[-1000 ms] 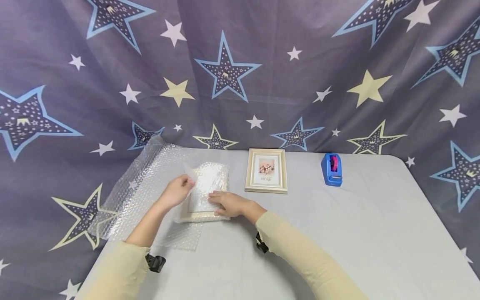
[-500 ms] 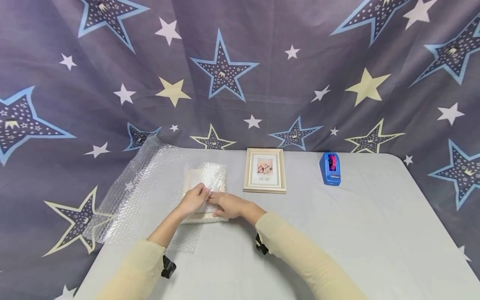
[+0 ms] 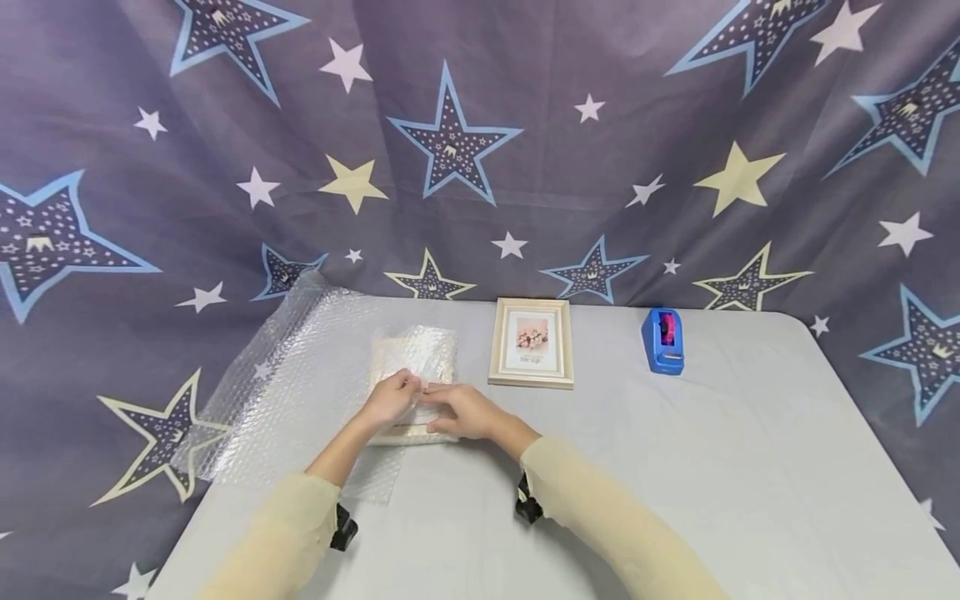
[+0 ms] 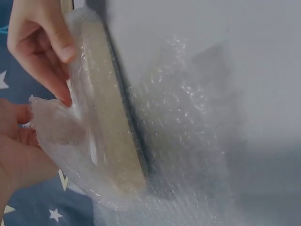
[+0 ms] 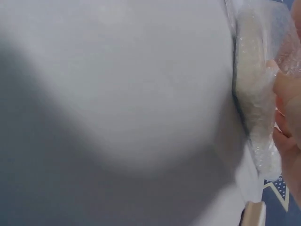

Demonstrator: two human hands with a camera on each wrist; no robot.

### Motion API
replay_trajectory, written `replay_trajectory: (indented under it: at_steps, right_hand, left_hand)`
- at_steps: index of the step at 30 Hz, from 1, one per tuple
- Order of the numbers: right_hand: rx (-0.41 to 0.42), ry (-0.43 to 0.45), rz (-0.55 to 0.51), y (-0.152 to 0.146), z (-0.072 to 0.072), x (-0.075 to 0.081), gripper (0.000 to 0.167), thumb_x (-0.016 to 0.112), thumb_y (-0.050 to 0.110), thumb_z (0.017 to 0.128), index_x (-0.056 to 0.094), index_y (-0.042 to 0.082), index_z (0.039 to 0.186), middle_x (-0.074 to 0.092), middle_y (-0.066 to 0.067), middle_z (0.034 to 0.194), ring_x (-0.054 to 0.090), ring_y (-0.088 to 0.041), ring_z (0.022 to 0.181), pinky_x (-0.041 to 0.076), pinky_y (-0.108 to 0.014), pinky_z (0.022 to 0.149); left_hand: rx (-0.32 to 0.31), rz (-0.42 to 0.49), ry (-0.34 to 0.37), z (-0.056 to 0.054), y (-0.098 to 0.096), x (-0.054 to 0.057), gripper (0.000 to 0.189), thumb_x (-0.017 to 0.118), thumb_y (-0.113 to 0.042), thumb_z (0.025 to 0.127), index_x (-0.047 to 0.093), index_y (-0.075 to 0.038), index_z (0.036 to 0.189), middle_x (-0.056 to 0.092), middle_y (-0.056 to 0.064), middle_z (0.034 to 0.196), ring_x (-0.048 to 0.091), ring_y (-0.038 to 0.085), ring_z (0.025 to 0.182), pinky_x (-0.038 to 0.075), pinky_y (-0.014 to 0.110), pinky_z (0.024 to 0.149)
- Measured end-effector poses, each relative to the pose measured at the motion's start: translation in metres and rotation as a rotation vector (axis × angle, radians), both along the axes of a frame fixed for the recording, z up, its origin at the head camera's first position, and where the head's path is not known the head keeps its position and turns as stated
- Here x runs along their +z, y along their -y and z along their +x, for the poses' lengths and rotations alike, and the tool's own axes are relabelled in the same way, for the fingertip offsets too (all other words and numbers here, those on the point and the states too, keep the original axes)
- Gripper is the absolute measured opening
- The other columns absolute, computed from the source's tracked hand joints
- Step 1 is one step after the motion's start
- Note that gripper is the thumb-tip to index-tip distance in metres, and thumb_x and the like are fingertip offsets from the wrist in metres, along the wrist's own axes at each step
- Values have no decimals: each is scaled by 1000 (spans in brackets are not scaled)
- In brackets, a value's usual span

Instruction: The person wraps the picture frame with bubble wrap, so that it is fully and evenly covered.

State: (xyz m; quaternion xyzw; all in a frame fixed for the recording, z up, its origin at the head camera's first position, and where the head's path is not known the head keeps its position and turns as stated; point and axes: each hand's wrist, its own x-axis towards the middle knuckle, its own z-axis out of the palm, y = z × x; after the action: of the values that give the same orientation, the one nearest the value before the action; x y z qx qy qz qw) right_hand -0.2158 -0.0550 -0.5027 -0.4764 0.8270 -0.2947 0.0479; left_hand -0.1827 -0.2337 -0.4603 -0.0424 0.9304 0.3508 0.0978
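Glossy, bumpy plastic bubble wrap (image 3: 300, 400) and matt cloth backdrop (image 3: 555, 192).

Pale table (image 3: 675, 475) bears bubble wrap (image 3: 300, 400), picture frame (image 3: 532, 342), tape dispenser (image 3: 663, 342)

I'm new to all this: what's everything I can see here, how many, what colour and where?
Wrapped frame: one, pale beige, beneath the hands
Bubble wrap: count unclear, clear, around that frame and across the table's left end
Picture frame: one, pale gold, back middle
Tape dispenser: one, blue with pink inside, back right
Table: one, whitish, below everything
Curtain: count unclear, purplish-grey with stars, behind
Wrist devices: two, black, at the wrists
Sleeves: two, cream, on the forearms
Left hand: one, bare, pinching wrap
Right hand: one, bare, beside it
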Motion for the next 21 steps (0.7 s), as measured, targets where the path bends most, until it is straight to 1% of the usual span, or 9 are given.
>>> replay_trajectory:
  at_steps: [3, 5, 7, 8, 10, 12, 17, 19, 21]
  right_hand:
    - [-96, -4, -104, -8, 2, -3, 35, 71, 24, 86, 68, 6, 117, 67, -9, 125, 63, -22, 119, 48, -33, 107]
    - [-169, -3, -177, -12, 3, -3, 25, 71, 18, 86, 71, 6, 107, 72, -9, 113, 67, -23, 110, 52, -33, 101]
    - [-236, -1, -243, -15, 3, -1, 17, 70, 12, 85, 73, 5, 101, 74, -10, 106, 69, -24, 105, 55, -34, 98]
    - [-261, -5, -264, -16, 3, 0, 16, 70, 9, 85, 73, 5, 100, 74, -10, 104, 70, -24, 103, 55, -35, 97]
    - [-283, -13, -276, -18, 3, 2, 16, 69, 6, 85, 73, 5, 100, 74, -10, 104, 69, -25, 104, 55, -36, 98]
    - [-255, -27, -230, -20, 5, 3, 19, 66, 7, 87, 72, 6, 105, 73, -10, 109, 68, -24, 108, 53, -35, 101]
    - [-66, -135, -48, -23, 13, 4, 23, 61, 10, 91, 69, 5, 113, 70, -10, 118, 65, -23, 114, 50, -34, 105]
    - [-27, -190, -6, -23, 16, 3, 22, 60, 10, 92, 70, 5, 112, 70, -10, 118, 65, -23, 113, 50, -33, 105]
    - [-19, -223, 15, -23, 16, 2, 22, 60, 11, 93, 70, 5, 111, 70, -10, 118, 65, -22, 114, 50, -31, 105]
  left_hand:
    - [-25, -45, -11, 1, -5, -2, 30, 42, -30, 102, 56, -5, 91, 53, 5, 74, 47, 17, 68, 38, 25, 59]
    - [-42, -68, -20, 3, -8, -3, 33, 42, -31, 102, 59, -5, 92, 54, 7, 74, 47, 20, 68, 40, 28, 60]
    - [-63, -82, -38, 5, -10, -3, 37, 41, -30, 102, 64, -2, 96, 66, 15, 90, 61, 28, 82, 51, 37, 70]
    - [-70, -85, -48, 6, -10, -4, 37, 41, -29, 102, 66, -1, 99, 68, 20, 103, 64, 34, 96, 54, 42, 80]
    - [-92, -102, -77, 8, -11, -5, 37, 41, -25, 101, 67, 1, 102, 63, 26, 123, 59, 42, 118, 51, 52, 96]
    - [-107, -111, -106, 10, -11, -6, 32, 43, -18, 99, 68, 2, 101, 54, 29, 134, 49, 45, 129, 45, 56, 104]
    - [-159, -144, -171, 14, -8, -11, 24, 51, -2, 86, 69, 3, 101, 52, 32, 134, 50, 46, 127, 47, 54, 104]
    - [-182, -158, -183, 14, -7, -12, 24, 55, -1, 84, 68, 2, 103, 51, 33, 135, 50, 46, 127, 47, 53, 104]
    - [-198, -153, -183, 14, -4, -13, 23, 59, -3, 84, 68, 1, 105, 49, 32, 136, 50, 46, 127, 46, 54, 105]
